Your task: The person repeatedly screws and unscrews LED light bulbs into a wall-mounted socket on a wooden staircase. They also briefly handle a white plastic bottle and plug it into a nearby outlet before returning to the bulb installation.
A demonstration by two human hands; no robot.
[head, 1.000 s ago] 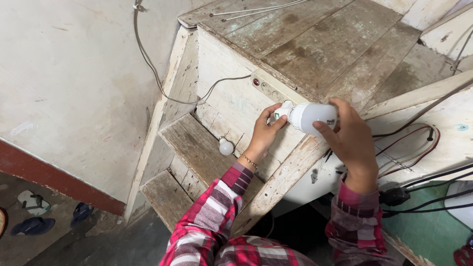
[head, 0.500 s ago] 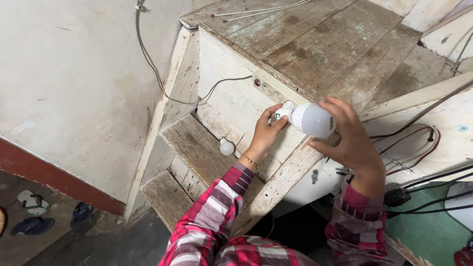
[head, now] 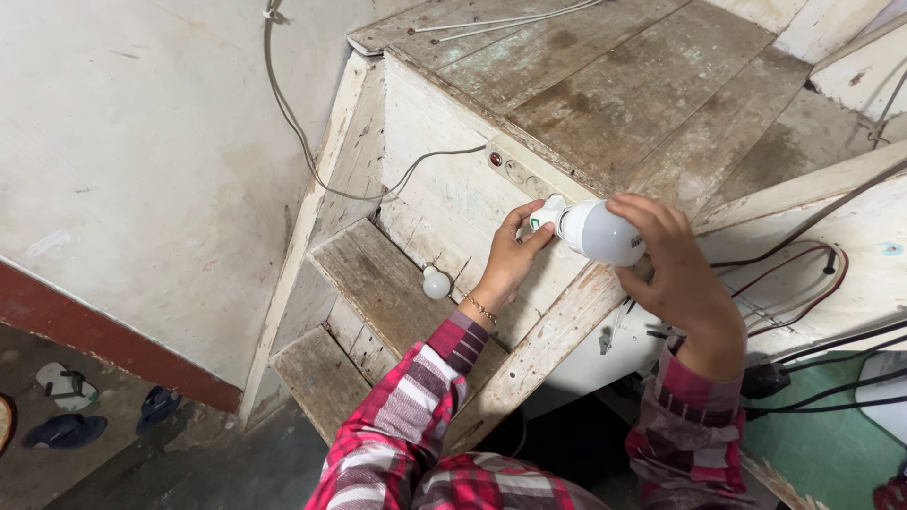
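Smooth, perhaps plastic bulb [head: 605,232]; rough wooden stairs [head: 605,85]

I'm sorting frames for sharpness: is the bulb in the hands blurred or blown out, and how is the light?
Head view: soft, even light with no hard shadows; the white bulb is bright but not glaring, and sharp, as are the left hand and right hand; the stair lines bend slightly toward the edges.

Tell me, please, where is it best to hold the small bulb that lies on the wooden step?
Probably grip the small bulb by its round glass, coming from above. It lies loose on the step, top exposed, the riser close behind it.
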